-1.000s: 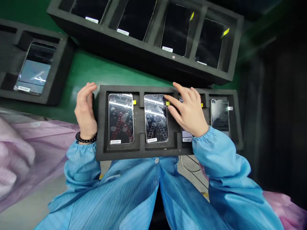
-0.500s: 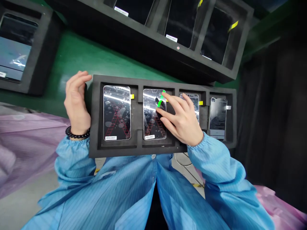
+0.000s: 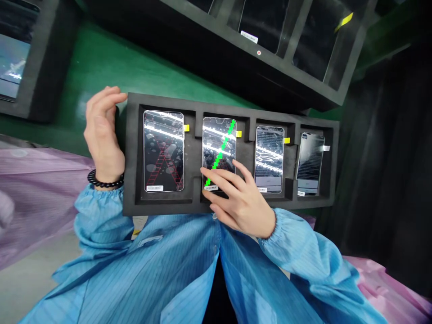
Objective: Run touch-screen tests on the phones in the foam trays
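Four glass phone panels (image 3: 164,150) sat apart in their own pockets of a black foam tray (image 3: 162,206), your right hand (image 3: 241,202) spread open across the second panel's (image 3: 219,144) lower end, your left hand (image 3: 101,130) loosely curled and empty beside the tray's left end.

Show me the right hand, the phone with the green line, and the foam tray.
Right hand (image 3: 239,203): head view, back of the hand.
Green-lined phone (image 3: 218,144): head view, glass face, on the green line.
Foam tray (image 3: 162,204): head view, front rim.
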The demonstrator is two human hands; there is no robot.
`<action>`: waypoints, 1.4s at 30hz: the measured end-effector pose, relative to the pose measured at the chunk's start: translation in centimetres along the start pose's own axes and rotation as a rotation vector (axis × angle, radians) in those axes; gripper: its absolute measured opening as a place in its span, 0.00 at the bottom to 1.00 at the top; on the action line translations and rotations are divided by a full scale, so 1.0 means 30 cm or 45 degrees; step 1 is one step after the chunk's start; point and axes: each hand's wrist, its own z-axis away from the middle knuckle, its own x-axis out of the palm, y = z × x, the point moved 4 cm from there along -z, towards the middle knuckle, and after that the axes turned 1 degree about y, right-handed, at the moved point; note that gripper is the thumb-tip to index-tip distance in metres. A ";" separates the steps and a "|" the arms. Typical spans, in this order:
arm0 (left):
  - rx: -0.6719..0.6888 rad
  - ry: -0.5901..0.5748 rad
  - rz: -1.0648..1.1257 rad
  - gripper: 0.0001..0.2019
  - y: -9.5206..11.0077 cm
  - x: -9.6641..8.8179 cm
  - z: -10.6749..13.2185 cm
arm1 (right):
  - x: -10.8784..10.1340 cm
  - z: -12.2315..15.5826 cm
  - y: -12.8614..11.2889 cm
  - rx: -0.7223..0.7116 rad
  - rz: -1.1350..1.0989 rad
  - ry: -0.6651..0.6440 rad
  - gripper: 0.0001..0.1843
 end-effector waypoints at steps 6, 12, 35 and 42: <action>-0.038 0.005 0.036 0.21 0.003 0.000 -0.002 | -0.053 -0.062 0.111 0.108 -0.011 0.089 0.19; -0.035 0.016 0.033 0.23 0.030 -0.002 0.000 | -0.059 -0.228 0.248 0.303 0.325 0.091 0.20; 0.011 0.030 0.053 0.23 0.030 -0.002 -0.003 | -0.040 -0.043 0.129 0.211 0.383 0.065 0.16; -0.114 0.008 0.045 0.22 0.027 0.001 -0.008 | -0.047 0.067 0.078 0.278 0.285 0.074 0.16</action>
